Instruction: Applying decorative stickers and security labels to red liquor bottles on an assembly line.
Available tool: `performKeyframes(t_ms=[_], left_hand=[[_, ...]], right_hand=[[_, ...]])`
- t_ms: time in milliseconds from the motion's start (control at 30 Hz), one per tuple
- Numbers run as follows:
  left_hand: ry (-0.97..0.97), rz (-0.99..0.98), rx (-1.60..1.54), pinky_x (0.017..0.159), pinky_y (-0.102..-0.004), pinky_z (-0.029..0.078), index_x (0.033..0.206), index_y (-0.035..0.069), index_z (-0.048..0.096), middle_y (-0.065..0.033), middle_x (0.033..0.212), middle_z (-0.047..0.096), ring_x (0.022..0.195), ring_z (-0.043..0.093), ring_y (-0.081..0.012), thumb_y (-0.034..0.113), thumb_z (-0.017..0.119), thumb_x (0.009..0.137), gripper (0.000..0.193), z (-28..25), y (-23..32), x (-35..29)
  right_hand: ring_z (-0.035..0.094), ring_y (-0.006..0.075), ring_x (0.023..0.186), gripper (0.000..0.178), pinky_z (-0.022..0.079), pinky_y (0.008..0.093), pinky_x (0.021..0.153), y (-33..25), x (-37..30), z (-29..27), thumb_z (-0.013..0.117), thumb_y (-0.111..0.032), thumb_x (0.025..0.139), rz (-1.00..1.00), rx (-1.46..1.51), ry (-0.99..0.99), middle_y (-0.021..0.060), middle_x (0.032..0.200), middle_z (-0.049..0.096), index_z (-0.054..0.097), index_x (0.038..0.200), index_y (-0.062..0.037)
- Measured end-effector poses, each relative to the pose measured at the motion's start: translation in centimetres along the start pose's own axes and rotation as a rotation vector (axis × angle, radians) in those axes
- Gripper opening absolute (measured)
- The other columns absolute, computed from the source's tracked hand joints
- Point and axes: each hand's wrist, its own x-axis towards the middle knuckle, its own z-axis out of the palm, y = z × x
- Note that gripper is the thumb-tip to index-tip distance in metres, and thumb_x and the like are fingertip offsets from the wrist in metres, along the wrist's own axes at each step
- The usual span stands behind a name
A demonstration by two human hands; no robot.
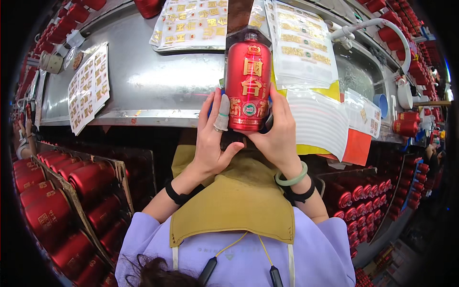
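A glossy red bottle with gold characters and a round green-and-white emblem lies in front of me in a dark cradle, its neck pointing away. My right hand wraps round its lower right side, thumb at the base. Along the lower left side rests my left hand, fingers stretched and thumb spread away below the base. A pale finger cot covers one of its fingers, close against the bottle. Whether those fingers press on the bottle, I cannot tell.
Sheets of gold decals lie beyond and left of the bottle; more decal sheets are on the right. A metal worktop spans the left. At right are a sink and curved white pipe. Racks of red bottles flank me.
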Motion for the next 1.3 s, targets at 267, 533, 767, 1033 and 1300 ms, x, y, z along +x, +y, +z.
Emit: performKeyframes(t_ms=[267,533,767,1033,1300], left_hand=[[-0.096,0.077,0.309,0.121,-0.0574,0.025,0.131,-0.005,0.064,-0.0303,0.167,0.02,0.152,0.023,-0.0496,0.04,0.089,0.074,0.077,0.0,0.2,1.2],[0.158,0.094,0.161,0.103,-0.0386,0.05,0.146,-0.001,0.053,-0.0158,0.138,0.057,0.122,0.061,-0.0308,0.008,0.095,0.065,0.092,0.3,1.4,3.3],[0.075,0.034,0.099,0.104,-0.0379,0.05,0.148,-0.004,0.05,-0.0196,0.135,0.064,0.123,0.064,-0.0302,0.009,0.091,0.073,0.087,-0.6,0.3,2.5],[0.043,0.021,0.099,0.109,-0.045,0.046,0.147,0.0,0.054,-0.0223,0.148,0.054,0.132,0.056,-0.0382,0.008,0.089,0.073,0.081,-0.3,0.3,2.0],[-0.013,0.182,0.539,0.111,-0.0535,0.04,0.132,0.022,0.072,-0.0278,0.159,0.035,0.14,0.041,-0.0472,0.023,0.095,0.063,0.073,1.1,3.4,3.2]], right_hand=[[0.064,0.0376,0.118,0.097,0.054,0.043,0.098,-0.5,0.7,-1.5,0.096,-0.026,0.065,0.004,0.084,0.005,0.0224,0.127,0.062,0.05,0.144,0.0046],[0.06,0.0168,0.097,0.069,0.05,0.0312,0.086,0.1,1.9,-1.5,0.089,-0.033,0.08,0.433,0.542,0.005,0.0103,0.115,0.062,0.059,0.133,-0.0015],[0.042,0.0039,0.072,0.069,0.041,0.0218,0.065,2.6,2.4,-3.3,0.088,-0.028,0.082,0.622,0.677,-0.195,0.0012,0.103,0.059,0.059,0.138,-0.0023],[0.045,0.0035,0.075,0.062,0.042,0.0214,0.067,2.1,2.0,-2.4,0.082,-0.026,0.088,0.533,0.699,-0.154,-0.0023,0.098,0.057,0.059,0.141,-0.0035],[0.061,0.0122,0.098,0.04,0.05,0.0271,0.092,1.7,1.6,-4.0,0.064,-0.016,0.102,0.551,0.745,0.136,0.0048,0.105,0.066,0.058,0.135,0.0056]])
